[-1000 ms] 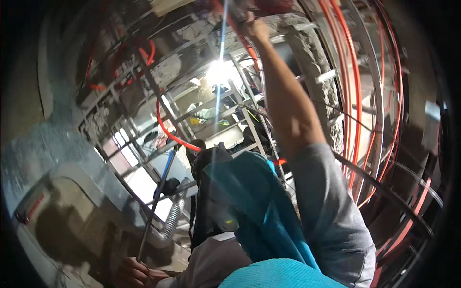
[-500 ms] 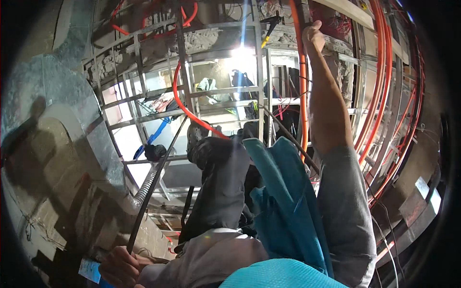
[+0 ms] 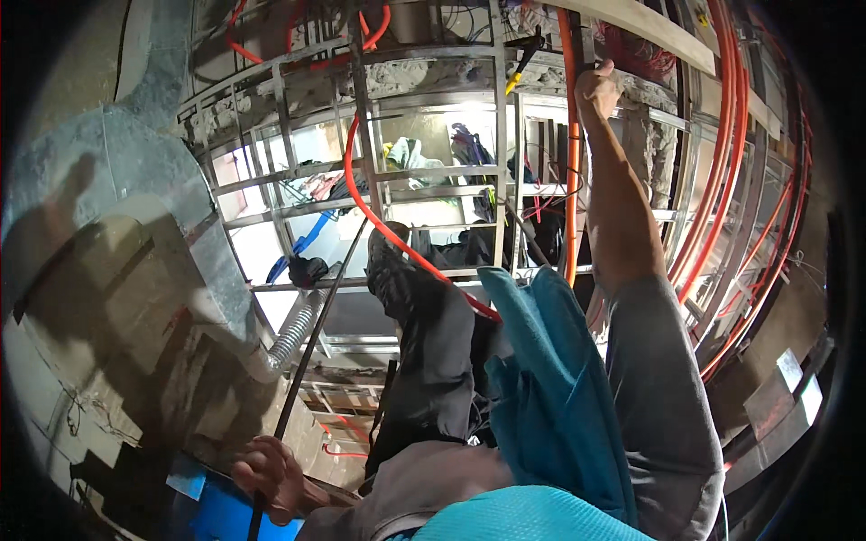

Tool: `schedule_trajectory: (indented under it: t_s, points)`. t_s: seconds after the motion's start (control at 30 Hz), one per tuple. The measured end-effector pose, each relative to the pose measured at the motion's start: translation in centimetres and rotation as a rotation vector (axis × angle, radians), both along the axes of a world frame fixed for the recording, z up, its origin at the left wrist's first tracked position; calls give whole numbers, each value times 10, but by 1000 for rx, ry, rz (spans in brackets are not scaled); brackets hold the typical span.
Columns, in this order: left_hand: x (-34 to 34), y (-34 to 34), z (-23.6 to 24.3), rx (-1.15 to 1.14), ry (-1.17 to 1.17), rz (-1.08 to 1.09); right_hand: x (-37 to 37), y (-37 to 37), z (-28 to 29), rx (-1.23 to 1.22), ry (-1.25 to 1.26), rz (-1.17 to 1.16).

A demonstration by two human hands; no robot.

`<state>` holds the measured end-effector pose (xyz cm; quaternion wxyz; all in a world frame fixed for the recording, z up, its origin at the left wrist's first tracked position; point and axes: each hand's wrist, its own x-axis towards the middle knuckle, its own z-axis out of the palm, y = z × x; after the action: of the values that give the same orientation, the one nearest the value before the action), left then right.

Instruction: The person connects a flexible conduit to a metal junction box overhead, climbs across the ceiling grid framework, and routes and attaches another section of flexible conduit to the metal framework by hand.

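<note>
At the lower left my left hand (image 3: 273, 478) has its fingers curled round a long thin dark rod (image 3: 311, 347), which slants up toward the metal framing. My right arm stretches far up to the right. There my right hand (image 3: 598, 93) is closed at a narrow dark upright metal bar (image 3: 585, 47), just right of an orange pipe (image 3: 572, 189); its fingertips are partly hidden. A teal cloth (image 3: 564, 379) hangs in front of me, between my dark-trousered leg (image 3: 424, 361) and my right sleeve.
Metal grid framing (image 3: 442, 169) spans below and ahead, with a lit space beyond. A loose red-orange conduit (image 3: 356, 185) curves across it. Silver ductwork (image 3: 149, 167) and a flexible duct (image 3: 293, 334) run on the left. Several orange pipes (image 3: 726, 153) line the right.
My left hand has come up and right along the rod, whose lower end now shows below it. My right hand sits slightly lower in the view. The whole view has shifted a little.
</note>
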<state>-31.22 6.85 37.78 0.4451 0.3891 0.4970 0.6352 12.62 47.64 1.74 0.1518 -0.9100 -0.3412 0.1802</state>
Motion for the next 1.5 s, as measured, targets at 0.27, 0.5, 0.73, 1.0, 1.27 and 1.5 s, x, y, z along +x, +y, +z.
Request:
schedule_trajectory:
  t_s: [0.27,0.5,0.73,1.0,1.27,1.5]
  points:
    - [11,-52,-87,-940,736,76,-5,11,17,-103,23,-86]
    - [82,64,-79,-1063,594,-595,-17,18,15,-207,69,-65]
    - [70,132,-98,-917,1385,-551,-2,19,7,-184,-37,-20]
    - [5,79,-83,-1692,1229,-730,-2,18,-9,-160,-12,4]
    - [-2,79,-86,-1847,1045,-682,-5,24,-1,-205,25,-6]
    - [-2,89,-89,-1790,1006,-530,-1,25,-5,-190,-34,-47]
